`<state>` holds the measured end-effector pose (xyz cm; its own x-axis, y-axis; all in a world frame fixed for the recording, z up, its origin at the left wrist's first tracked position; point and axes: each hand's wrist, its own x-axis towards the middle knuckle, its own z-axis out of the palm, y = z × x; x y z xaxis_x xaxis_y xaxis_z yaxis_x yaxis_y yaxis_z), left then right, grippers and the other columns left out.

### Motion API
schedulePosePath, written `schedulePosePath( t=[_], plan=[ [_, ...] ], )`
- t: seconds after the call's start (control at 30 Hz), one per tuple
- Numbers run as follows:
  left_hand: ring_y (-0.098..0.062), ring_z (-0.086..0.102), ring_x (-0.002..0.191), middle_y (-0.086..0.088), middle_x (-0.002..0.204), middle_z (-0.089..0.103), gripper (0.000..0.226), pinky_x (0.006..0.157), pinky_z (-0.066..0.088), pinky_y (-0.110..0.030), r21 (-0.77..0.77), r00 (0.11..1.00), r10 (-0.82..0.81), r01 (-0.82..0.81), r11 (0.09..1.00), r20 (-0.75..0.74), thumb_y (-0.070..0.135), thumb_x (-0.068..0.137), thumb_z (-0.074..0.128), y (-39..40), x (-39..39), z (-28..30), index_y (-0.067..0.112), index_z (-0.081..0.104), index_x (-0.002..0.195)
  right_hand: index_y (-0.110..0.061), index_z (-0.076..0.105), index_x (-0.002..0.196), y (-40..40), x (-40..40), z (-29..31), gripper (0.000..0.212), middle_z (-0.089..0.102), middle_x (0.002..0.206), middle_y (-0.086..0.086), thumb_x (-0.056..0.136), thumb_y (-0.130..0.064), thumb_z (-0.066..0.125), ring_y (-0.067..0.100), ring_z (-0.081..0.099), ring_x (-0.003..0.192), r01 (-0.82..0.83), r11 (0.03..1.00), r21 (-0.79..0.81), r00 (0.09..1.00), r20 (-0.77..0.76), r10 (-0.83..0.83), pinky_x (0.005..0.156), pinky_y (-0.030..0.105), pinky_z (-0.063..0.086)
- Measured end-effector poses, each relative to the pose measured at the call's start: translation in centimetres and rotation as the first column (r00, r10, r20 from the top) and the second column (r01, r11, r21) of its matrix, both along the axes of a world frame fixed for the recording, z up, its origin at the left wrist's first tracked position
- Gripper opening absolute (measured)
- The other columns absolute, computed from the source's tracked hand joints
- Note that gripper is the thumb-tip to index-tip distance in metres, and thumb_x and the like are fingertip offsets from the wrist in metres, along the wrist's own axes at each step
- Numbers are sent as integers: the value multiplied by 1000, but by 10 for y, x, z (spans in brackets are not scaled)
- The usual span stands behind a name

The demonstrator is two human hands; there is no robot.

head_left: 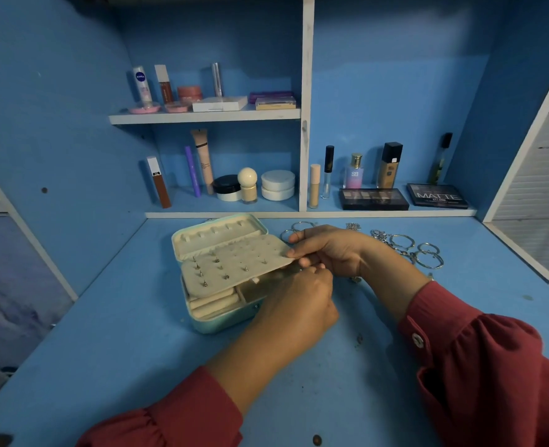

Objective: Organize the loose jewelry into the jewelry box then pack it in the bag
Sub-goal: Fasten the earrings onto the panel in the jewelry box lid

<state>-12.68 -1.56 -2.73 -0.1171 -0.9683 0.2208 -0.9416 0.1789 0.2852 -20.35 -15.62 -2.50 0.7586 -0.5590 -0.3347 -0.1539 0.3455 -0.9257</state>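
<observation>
Jewelry box (216,312) open, studs pinned; right hand (328,250) pinches its earring panel (234,264), left hand (295,304) pinches something unseen; bangles (428,258) beyond remain loose.

A blue desk (112,333) is sitting inside a blue hutch (395,75) with white-edged panels, and dim light is falling over it. A white divider (306,101) is splitting the back, with a short shelf (202,117) hanging left of it, and cosmetics are standing along the rear ledge (299,214).
</observation>
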Motion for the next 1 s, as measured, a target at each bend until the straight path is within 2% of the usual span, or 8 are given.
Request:
schedulePosePath(
  t=[0.1,0.13,0.2,0.27,0.4,0.53,0.63,1.0],
  plan=[
    [-5,46,60,8,71,48,7,61,43,-32,-33,959,-8,-2,999,-284,10,84,58,2,14,5,16,54,82,-16,59,84,-2,1,-4,32,57,74,6,65,1,77,15,54,66,-2,1000,27,999,44,1,68,26,38],
    [-3,45,59,10,69,47,9,60,42,-27,-52,934,-1,-19,998,-357,8,85,57,0,18,7,16,58,87,-15,58,85,-1,1,-4,28,57,75,6,68,1,73,16,53,68,-7,1000,27,998,58,6,67,26,37],
    [3,52,70,7,87,57,19,71,43,-18,-118,903,14,-72,990,-430,7,90,54,-4,27,12,15,65,102,-11,55,83,2,-1,-4,17,60,67,3,82,4,61,9,54,56,-12,1000,-9,998,57,12,52,17,38],
    [-3,52,85,-1,104,59,21,79,37,-14,-182,899,74,-166,969,-431,8,94,52,-10,38,20,11,67,108,-14,54,82,7,-2,1,18,62,61,-3,88,3,55,2,55,47,5,1000,-28,999,32,-4,39,11,33],
    [-14,60,87,1,93,67,12,82,45,-27,-172,854,212,-327,929,-476,11,91,60,-18,59,38,17,71,90,-19,52,83,7,-3,3,26,64,61,-1,86,5,59,3,58,46,38,999,13,999,25,-38,36,10,32],
    [-13,64,82,4,87,70,24,84,53,-35,-32,867,283,-323,946,-410,12,85,69,-25,67,45,32,65,73,-19,51,84,9,-2,6,26,65,61,0,85,5,60,4,58,46,37,999,23,999,15,-38,37,11,32],
    [-14,65,81,4,82,69,27,84,53,-37,29,886,283,-293,956,-367,11,82,71,-28,68,46,33,65,69,-19,51,83,9,-2,5,26,65,63,0,86,5,59,4,58,46,35,999,27,999,21,-36,37,11,32],
    [-12,65,79,6,78,70,32,80,54,-35,72,914,251,-241,968,-320,10,81,69,-33,62,38,36,64,63,-19,51,88,8,-1,4,25,63,63,-2,87,6,57,2,58,46,30,1000,-2,1000,9,-30,37,10,33]
  ],
)
